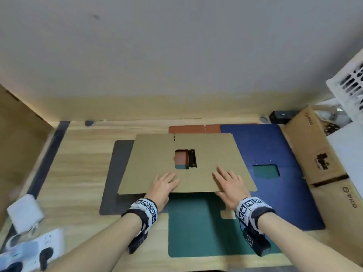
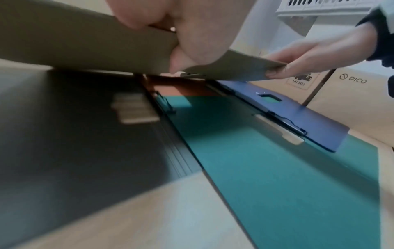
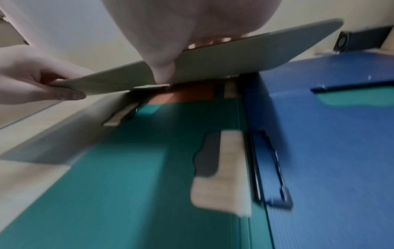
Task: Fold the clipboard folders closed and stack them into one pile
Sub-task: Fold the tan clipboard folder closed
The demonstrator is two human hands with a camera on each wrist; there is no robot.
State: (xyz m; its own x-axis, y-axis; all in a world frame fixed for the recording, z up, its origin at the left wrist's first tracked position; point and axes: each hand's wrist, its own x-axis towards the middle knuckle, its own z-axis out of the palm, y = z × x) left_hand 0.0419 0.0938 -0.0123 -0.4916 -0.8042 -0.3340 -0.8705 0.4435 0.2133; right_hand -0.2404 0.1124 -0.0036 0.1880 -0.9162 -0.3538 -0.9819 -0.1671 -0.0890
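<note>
An open tan folder [image 1: 157, 154] with a black clip [image 1: 192, 158] hangs a little above the table, tilted. My left hand [image 1: 165, 183] and right hand [image 1: 227, 183] pinch its near edge, fingers on top and thumbs beneath, as the left wrist view [image 2: 181, 53] and right wrist view [image 3: 162, 67] show. Below it lie open folders: grey folder [image 1: 115, 203] at left, green folder [image 1: 196, 232] in front, blue folder [image 1: 284, 193] at right, orange folder [image 1: 188, 129] at the back. The tan folder hides their middles.
Cardboard boxes [image 1: 322, 154] stand along the right edge, close to the blue folder. A white slotted basket [image 1: 351, 85] is at the far right and a small black box [image 1: 280, 116] by the wall. White objects [image 1: 25, 213] lie at the left on the wooden table [image 1: 78, 173].
</note>
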